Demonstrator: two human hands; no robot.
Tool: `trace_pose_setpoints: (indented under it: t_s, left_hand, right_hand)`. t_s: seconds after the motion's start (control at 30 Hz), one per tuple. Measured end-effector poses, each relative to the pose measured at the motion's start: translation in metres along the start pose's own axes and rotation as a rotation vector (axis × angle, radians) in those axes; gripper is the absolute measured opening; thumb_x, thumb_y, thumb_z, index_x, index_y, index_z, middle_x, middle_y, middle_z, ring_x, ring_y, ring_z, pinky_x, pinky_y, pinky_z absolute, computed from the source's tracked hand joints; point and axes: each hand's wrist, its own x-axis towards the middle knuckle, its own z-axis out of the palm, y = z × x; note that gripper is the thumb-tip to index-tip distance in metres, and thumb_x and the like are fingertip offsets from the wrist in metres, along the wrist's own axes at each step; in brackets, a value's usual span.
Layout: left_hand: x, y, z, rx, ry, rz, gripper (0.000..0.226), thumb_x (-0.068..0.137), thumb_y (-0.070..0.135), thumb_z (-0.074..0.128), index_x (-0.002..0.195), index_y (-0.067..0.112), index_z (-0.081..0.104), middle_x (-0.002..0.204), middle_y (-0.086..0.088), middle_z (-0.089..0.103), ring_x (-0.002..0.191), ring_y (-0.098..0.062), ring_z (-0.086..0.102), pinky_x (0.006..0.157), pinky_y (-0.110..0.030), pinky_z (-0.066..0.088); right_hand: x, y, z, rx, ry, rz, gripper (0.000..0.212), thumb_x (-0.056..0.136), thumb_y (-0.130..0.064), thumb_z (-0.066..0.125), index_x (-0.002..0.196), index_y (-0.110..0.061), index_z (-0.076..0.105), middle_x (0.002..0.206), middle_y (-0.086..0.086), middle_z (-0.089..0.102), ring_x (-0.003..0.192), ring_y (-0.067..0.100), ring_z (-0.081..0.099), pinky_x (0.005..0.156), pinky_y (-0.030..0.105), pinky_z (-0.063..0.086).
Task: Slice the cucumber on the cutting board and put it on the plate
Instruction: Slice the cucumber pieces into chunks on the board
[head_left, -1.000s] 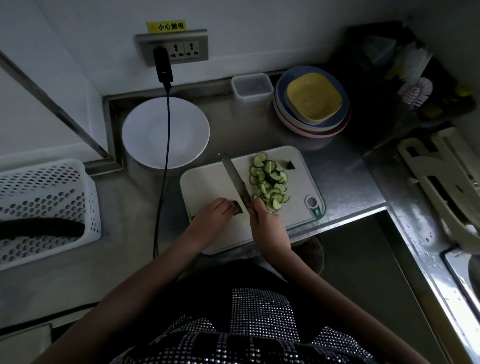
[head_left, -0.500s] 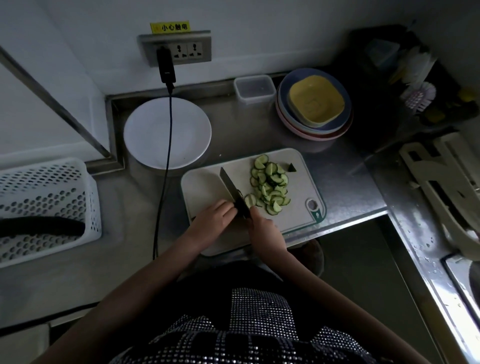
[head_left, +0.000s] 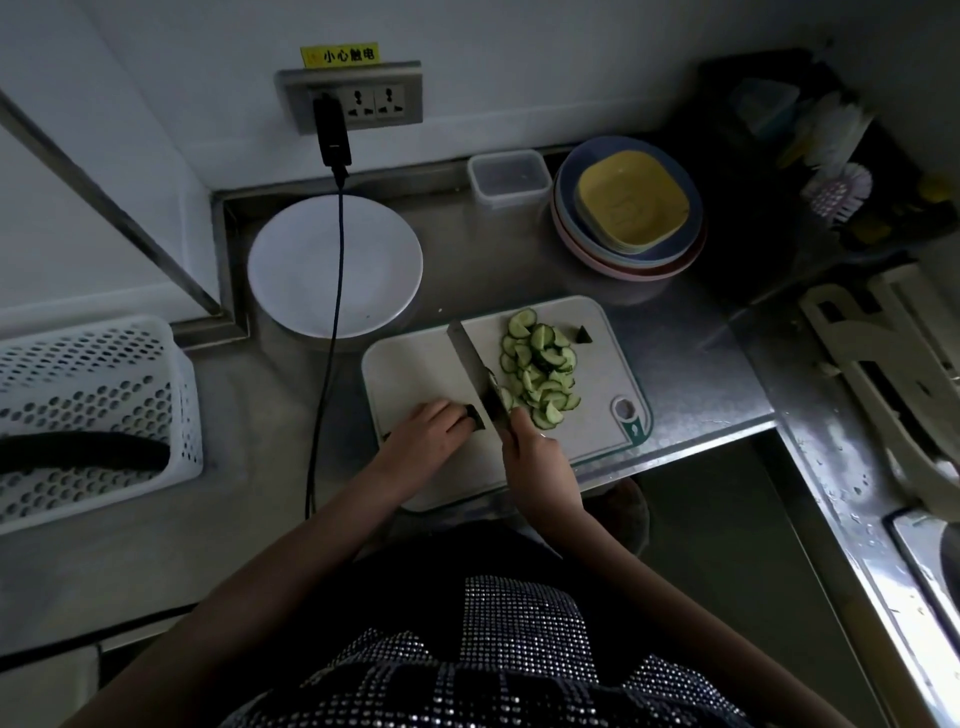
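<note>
Cucumber stub (head_left: 475, 417), short and dark green, lies near the front left part of the cutting board (head_left: 415, 364); so little of it shows that its long axis cannot be told, only that its cut face points right toward the knife (head_left: 472, 369). The left hand (head_left: 426, 434) curls over the stub and holds it down with bent fingertips. The right hand (head_left: 540, 467) is wrapped round the knife handle, and the blade runs from that hand away toward the board's far edge, leaning slightly left. Right of the blade, a loose heap of cucumber slices (head_left: 540, 371) covers the middle of the board, with one dark end piece (head_left: 584, 334) apart near the board's far right corner.

Compared with half a second ago, the blade is lifted and drawn back to about where it stood a second ago, and the dark stub shows again at the left fingertips.

Behind the board to the left sits the white plate (head_left: 311, 270), bare, with a black cable (head_left: 332, 322) hanging across it from a wall socket (head_left: 358, 96). Behind the board to the right is a stack of coloured plates (head_left: 628, 208) beside a clear plastic box (head_left: 509, 176). Far left of the board stands a white perforated basket (head_left: 93, 405). All rest on a dim steel counter (head_left: 685, 364) against a pale wall.
</note>
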Motion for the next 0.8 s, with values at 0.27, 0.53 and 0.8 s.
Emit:
trace_pose_setpoints:
  t_s: [0.27,0.53,0.8]
  left_hand:
    - [0.001,0.000,0.000,-0.044,-0.015,-0.027,0.027,0.080,0.013,0.044,0.097,0.007,0.064,0.095,-0.008,0.060,0.092,-0.024,0.047,0.072,-0.034,0.050]
    - [0.000,0.000,0.001,-0.047,-0.024,-0.027,0.033,0.077,0.012,0.042,0.099,0.006,0.066,0.098,-0.010,0.062,0.095,-0.024,0.048,0.073,-0.034,0.051]
    - [0.000,0.000,0.000,-0.059,0.005,-0.026,0.028,0.080,0.012,0.045,0.097,0.006,0.066,0.097,-0.009,0.061,0.093,-0.023,0.048,0.072,-0.034,0.050]
  right_hand:
    - [0.004,0.004,0.014,-0.146,-0.082,0.006,0.017,0.100,-0.018,0.035,0.116,-0.013,0.036,0.094,0.024,0.064,0.085,0.042,0.062,0.067,0.044,0.047]
    - [0.007,0.007,0.017,-0.200,-0.102,0.023,0.019,0.098,-0.012,0.035,0.117,-0.017,0.034,0.098,0.022,0.063,0.089,0.041,0.062,0.071,0.046,0.050]
    - [0.008,0.004,0.003,-0.037,-0.070,0.060,0.013,0.100,-0.021,0.035,0.108,-0.013,0.042,0.095,0.022,0.062,0.087,0.041,0.059,0.068,0.041,0.044]
